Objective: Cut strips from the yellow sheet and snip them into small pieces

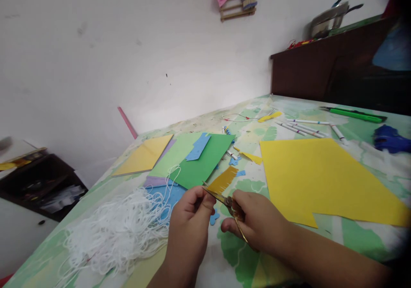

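My right hand grips a pair of scissors with gold-coloured handles. Their slightly parted blades point left, right at the fingertips of my left hand. That left hand is closed in a pinch; whatever it holds is hidden by the fingers. Just beyond the blades lies a mustard-yellow paper piece with a row of slits along one edge. A small blue cut-out rests on the table between my hands. To the left of my left hand spreads a loose heap of white string.
Green sheets carry a blue scrap, with a yellow sheet farther left. A large yellow sheet lies right. Behind it are several white markers, a green cutter and a dark blue object.
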{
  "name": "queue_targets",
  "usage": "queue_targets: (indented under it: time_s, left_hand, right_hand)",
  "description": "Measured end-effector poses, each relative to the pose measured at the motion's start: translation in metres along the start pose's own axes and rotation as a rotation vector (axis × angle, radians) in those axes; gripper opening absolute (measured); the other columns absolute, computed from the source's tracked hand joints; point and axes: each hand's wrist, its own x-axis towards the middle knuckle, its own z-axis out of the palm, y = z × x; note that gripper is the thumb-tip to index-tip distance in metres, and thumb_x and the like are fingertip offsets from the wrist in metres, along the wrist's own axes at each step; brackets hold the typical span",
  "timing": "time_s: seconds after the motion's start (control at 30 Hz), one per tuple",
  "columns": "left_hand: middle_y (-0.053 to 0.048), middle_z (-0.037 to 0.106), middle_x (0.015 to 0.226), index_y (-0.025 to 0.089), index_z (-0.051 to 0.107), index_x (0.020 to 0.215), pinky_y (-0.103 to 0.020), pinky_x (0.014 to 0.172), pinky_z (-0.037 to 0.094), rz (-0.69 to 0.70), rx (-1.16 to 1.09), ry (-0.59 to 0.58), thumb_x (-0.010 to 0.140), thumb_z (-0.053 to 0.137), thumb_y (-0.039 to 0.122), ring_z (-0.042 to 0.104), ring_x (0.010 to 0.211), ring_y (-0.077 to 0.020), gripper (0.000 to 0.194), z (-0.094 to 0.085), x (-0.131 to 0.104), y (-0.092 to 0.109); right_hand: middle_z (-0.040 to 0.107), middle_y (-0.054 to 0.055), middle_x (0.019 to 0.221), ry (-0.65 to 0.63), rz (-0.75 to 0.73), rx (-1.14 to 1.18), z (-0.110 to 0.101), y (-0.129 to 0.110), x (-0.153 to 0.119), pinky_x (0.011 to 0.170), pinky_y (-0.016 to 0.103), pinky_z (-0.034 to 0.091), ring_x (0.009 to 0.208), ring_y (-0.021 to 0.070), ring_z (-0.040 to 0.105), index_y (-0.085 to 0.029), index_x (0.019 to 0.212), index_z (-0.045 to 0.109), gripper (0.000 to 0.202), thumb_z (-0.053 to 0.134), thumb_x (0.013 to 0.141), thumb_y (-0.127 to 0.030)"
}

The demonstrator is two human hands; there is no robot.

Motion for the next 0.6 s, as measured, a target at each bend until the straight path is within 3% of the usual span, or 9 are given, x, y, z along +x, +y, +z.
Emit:
queue_targets:
  time_s: [0.37, 0.6]
  left_hand:
    - [0.005, 0.048, 0.05, 0.018, 0.055, 0.059, -0.018, 0.048, 0.036, -0.033, -0.094, -0.062, 0.068, 0.053, 0.024, 0.043, 0.049, -0.008, 0.011, 0.0002, 0.0015, 0.0009]
    - [0.005, 0.048, 0.049, 0.018, 0.051, 0.059, -0.018, 0.047, 0.034, -0.006, -0.107, -0.097, 0.069, 0.05, 0.024, 0.042, 0.047, -0.0077, 0.012, 0.0007, 0.003, -0.0011]
  right_hand:
    - [0.049, -0.001, 0.056, 0.006, 0.065, -0.02, -0.0026, -0.0011, 0.0004, 0.043, 0.021, 0.018, 0.049, 0.0119, 0.04, -0.019, 0.064, 0.045, 0.042, 0.054, 0.06, -0.06]
    - [0.045, -0.002, 0.057, 0.069, 0.04, 0.076, -0.0085, 0.0002, -0.0001, 0.044, 0.021, 0.02, 0.05, 0.0102, 0.036, -0.018, 0.064, 0.04, 0.039, 0.055, 0.063, -0.054]
